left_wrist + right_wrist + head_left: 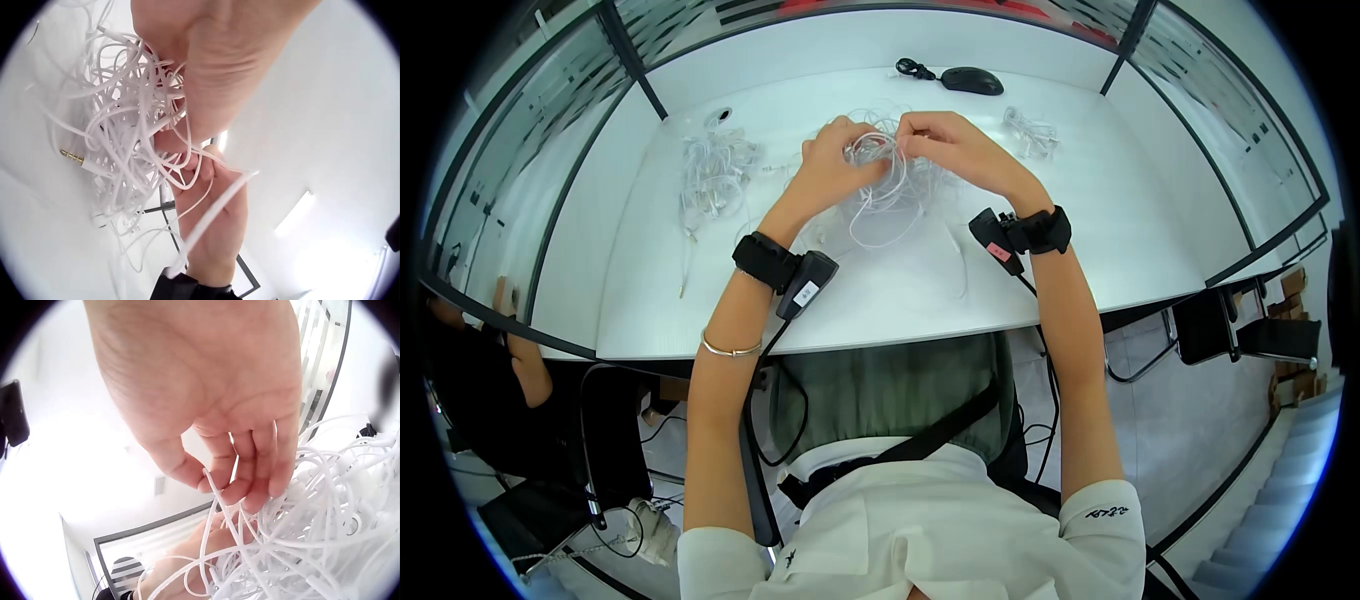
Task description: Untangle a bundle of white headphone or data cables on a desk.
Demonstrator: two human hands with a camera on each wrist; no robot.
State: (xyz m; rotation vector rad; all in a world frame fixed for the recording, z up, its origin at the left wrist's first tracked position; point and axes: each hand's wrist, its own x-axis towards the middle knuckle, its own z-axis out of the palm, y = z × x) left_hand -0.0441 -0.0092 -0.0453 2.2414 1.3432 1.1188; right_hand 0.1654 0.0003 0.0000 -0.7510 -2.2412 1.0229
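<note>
A large tangle of white earphone cables [892,205] lies between both hands over the middle of the table. My left hand [832,168] grips the left side of this bundle, its fingers partly buried among the loops. From the other side my right hand [962,150] pinches a strand between thumb and fingertips; in the right wrist view that cable [215,490] runs down from the thumb tip. A gold-tipped audio plug [72,156] sticks out of the tangle in the left wrist view. Loose loops hang toward the table's front edge.
Another heap of white cables [715,175] lies at the left, with one end trailing forward. A smaller coiled cable [1032,133] sits at the right. A black mouse [972,81] with its bundled cord rests by the back panel. Low partitions [1200,165] enclose the white table.
</note>
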